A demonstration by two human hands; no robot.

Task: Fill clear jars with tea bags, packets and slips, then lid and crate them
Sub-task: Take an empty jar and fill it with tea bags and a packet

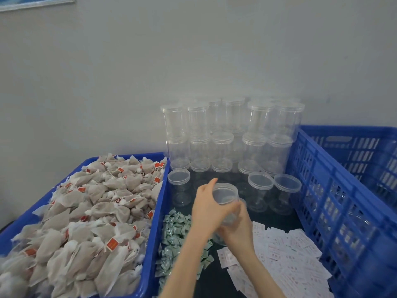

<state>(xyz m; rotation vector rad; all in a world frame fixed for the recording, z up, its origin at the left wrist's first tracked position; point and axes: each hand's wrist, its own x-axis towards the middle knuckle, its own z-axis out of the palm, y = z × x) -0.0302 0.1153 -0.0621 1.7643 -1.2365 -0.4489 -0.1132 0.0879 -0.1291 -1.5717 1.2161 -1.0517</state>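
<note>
- Around you, a blue tray [159,214] heaped with tea bags [90,211] sits on your left, and a tall blue slotted crate [335,190] stands on your right.
- Against the grey wall [193,50], lidded clear jars [232,134] are stacked in tiers; more lidded ones stand singly in front, close round your hands on both sides.
- Below your forearms, a heap of green packets [178,229] lies just beside the tray wall, and white printed slips [290,250] are spread on the dark table [277,220] toward the crate.
- Your left hand [207,208] reaches in from below, its fingers curled round the side of a clear jar [225,196] near its rim, one finger raised above the lid.
- Your right hand [238,226] is cupped round the lower part of the same jar, so both hands are together on it, above the gap between packets and slips.
- The jar shows blurred; you cannot tell whether its lid is seated.
- Red tags on the tea bags carry marks too small to read, as is the print on the slips.
</note>
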